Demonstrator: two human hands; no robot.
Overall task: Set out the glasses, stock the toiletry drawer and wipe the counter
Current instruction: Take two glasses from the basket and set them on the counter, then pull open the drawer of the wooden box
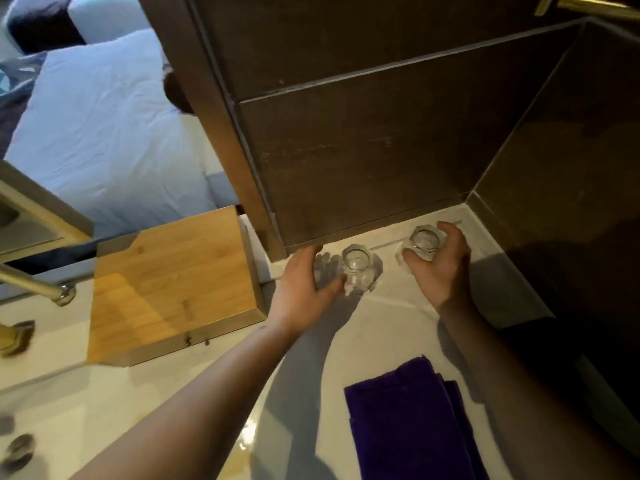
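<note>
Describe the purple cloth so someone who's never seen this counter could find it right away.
Start at the pale stone counter beneath the dark brown wall panels. Come forward from the two clear faceted glasses at the back; the folded purple cloth lies flat at the near edge, the only coloured fabric there.

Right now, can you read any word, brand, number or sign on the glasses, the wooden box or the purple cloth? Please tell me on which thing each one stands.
None: no readable text in this view.
Left glass: clear, no print seen.
Right glass: clear, no print seen.
Wooden box: plain lid, no label.
Purple cloth: plain, no tag visible.
</note>
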